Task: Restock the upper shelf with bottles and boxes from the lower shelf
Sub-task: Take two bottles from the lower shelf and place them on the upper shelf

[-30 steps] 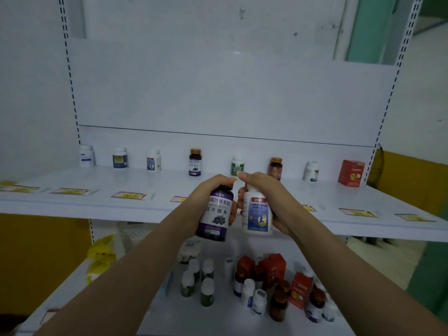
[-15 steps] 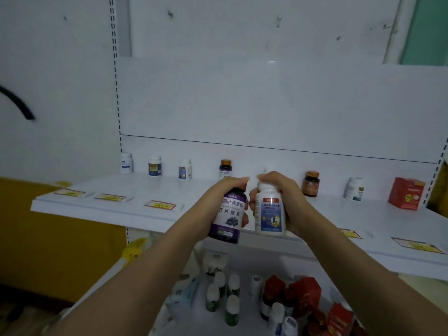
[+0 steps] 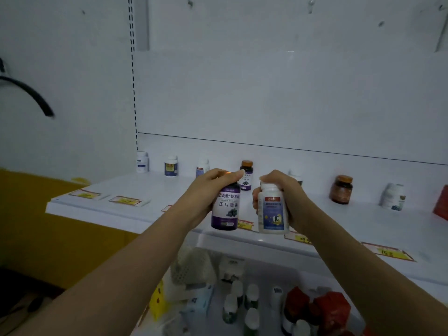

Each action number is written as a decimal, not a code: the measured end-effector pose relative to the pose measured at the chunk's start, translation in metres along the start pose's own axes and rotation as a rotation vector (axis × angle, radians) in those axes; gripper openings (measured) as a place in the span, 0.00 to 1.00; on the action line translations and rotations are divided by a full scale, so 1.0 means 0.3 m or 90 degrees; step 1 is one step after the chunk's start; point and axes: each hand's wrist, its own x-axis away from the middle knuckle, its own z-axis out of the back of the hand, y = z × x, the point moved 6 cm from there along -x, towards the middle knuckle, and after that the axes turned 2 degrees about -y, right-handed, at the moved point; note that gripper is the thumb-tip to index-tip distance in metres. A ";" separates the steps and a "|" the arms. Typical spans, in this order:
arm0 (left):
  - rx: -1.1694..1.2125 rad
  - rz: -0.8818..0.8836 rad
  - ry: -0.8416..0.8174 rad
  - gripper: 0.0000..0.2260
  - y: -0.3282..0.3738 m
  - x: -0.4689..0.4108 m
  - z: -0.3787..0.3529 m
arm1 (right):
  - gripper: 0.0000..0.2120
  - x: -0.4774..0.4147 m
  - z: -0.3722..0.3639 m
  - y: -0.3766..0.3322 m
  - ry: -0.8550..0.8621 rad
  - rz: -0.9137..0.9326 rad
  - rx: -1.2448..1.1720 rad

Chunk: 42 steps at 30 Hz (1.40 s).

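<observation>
Drawn apart now (side by side a moment back): left hand (image 3: pixel 206 191) wrapped round the purple bottle (image 3: pixel 226 208), right hand (image 3: pixel 284 192) gripping the white bottle (image 3: pixel 272 213), both upright over the front edge of the upper shelf (image 3: pixel 351 221). Twin bottle (image 3: pixel 246 174) waiting at one o'clock. Looks set for placing.

left hand (image 3: pixel 206 190) gripping purple bottle (image 3: pixel 225 207), right hand (image 3: pixel 283 192) gripping white bottle (image 3: pixel 271 212), upper shelf (image 3: pixel 145 209)

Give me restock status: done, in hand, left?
Done: a row of bottles and a red box stand at the back of the upper shelf. In hand: left hand grips a purple bottle, right hand a white bottle, both not yet set down. Left: several small bottles and red boxes on the lower shelf.
</observation>
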 end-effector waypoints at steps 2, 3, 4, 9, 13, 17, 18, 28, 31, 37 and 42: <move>-0.050 -0.016 -0.003 0.17 0.007 -0.075 0.021 | 0.09 -0.050 0.019 -0.010 0.016 0.014 0.025; -0.072 -0.025 -0.008 0.18 0.011 -0.117 0.031 | 0.09 -0.077 0.028 -0.014 0.022 0.022 0.022; -0.092 -0.030 -0.014 0.18 0.011 -0.157 0.039 | 0.10 -0.104 0.036 -0.015 0.031 0.027 0.014; -0.187 -0.021 -0.050 0.16 -0.034 -0.356 0.058 | 0.08 -0.238 0.090 0.015 0.094 0.023 0.035; -0.235 -0.029 -0.035 0.15 -0.065 -0.511 0.062 | 0.08 -0.318 0.158 0.035 0.161 0.006 0.073; -0.303 -0.054 -0.024 0.18 -0.109 -0.641 0.055 | 0.08 -0.389 0.215 0.033 0.204 0.019 0.106; -0.309 -0.055 -0.024 0.18 -0.119 -0.669 0.053 | 0.09 -0.409 0.228 0.028 0.213 0.025 0.104; -0.276 -0.051 0.006 0.20 -0.210 -0.829 0.029 | 0.10 -0.574 0.335 0.064 0.196 0.000 0.231; -0.276 -0.046 0.033 0.21 -0.229 -0.847 0.035 | 0.11 -0.592 0.358 0.084 0.183 -0.016 0.244; -0.276 -0.053 0.050 0.21 -0.233 -0.839 0.031 | 0.13 -0.593 0.364 0.102 0.158 -0.030 0.301; -0.230 -0.032 0.027 0.20 -0.245 -0.833 0.028 | 0.16 -0.579 0.330 0.093 0.143 -0.020 0.358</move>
